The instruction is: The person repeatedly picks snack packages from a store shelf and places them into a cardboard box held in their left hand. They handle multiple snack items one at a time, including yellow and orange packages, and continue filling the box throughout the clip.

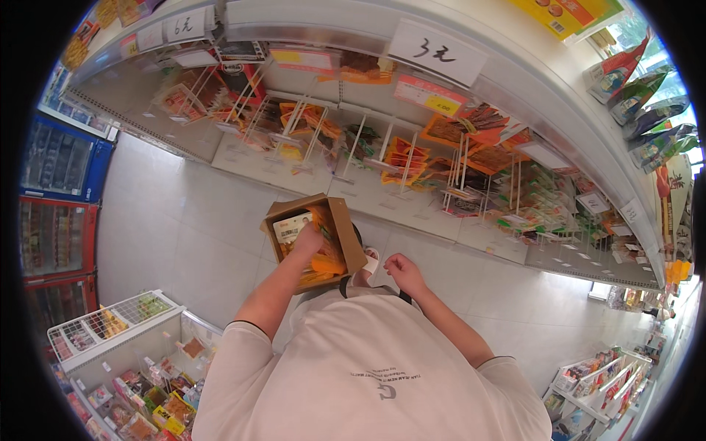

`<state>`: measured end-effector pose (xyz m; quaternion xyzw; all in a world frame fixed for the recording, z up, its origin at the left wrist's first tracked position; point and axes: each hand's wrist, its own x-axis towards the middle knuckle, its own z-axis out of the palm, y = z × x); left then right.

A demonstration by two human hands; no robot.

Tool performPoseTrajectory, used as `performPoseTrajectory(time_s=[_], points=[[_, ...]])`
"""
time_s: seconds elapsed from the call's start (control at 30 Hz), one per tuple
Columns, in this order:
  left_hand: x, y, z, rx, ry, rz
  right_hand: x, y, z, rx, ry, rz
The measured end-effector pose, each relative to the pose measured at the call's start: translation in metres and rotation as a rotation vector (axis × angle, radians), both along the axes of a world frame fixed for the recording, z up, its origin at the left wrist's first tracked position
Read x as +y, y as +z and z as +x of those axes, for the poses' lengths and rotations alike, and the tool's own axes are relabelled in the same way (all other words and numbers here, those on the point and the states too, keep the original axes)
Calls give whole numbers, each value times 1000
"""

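Note:
An open cardboard box (346, 234) stands before me, holding orange snack packets (329, 263) and a pale printed packet or card (288, 227). My left hand (310, 240) reaches inside, against the packets; its fingertips are hidden, so whether it grips one cannot be told. To the right of the box, above the floor, my right hand (401, 271) hangs with its fingers loosely curled and nothing visible in them. Beyond the box, more orange packets (405, 160) hang on the wire hooks of a store shelf rack (397, 220).
Price cards (436, 52) line the rack's upper shelf edge. Glass-door coolers (58, 157) stand at the far left. A bin of packaged snacks (160, 397) is at the lower left, and a display rack (604, 380) at the lower right. Grey tiled floor (220, 220) lies between.

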<state>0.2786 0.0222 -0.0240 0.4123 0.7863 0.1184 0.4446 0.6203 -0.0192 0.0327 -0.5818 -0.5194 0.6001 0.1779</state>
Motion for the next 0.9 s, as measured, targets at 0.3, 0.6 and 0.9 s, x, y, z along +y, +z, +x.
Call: performPoseTrajectory(time_s=[0.3,0.6,0.9], points=[[0,2,59,-307,201,-173,22,-19,67,-181,53,122],[-85,0,56,-283,4,169,228,-7,98,131,-441,-7],[-161,48,64,-114,201,240,389,-25,115,-269,-487,219]])
